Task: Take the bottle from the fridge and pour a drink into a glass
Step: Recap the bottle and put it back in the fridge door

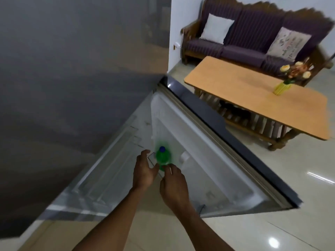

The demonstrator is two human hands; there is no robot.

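A green bottle (163,158) with a blue cap stands in the shelf of the open fridge door (208,160), seen from above. My left hand (144,171) is just left of the bottle, fingers spread and curved toward it. My right hand (173,185) reaches from the lower right, its fingertips at the bottle's near side. Whether either hand touches the bottle is unclear from the blur. The bottle's lower body is hidden by the door shelf and my fingers. No glass is in view.
The grey fridge body (72,69) fills the left. Behind the open door stands a wooden table (244,91) with a yellow vase of flowers (281,86). A purple sofa (244,42) with cushions stands against the far wall. Glossy tiled floor (272,223) lies to the right.
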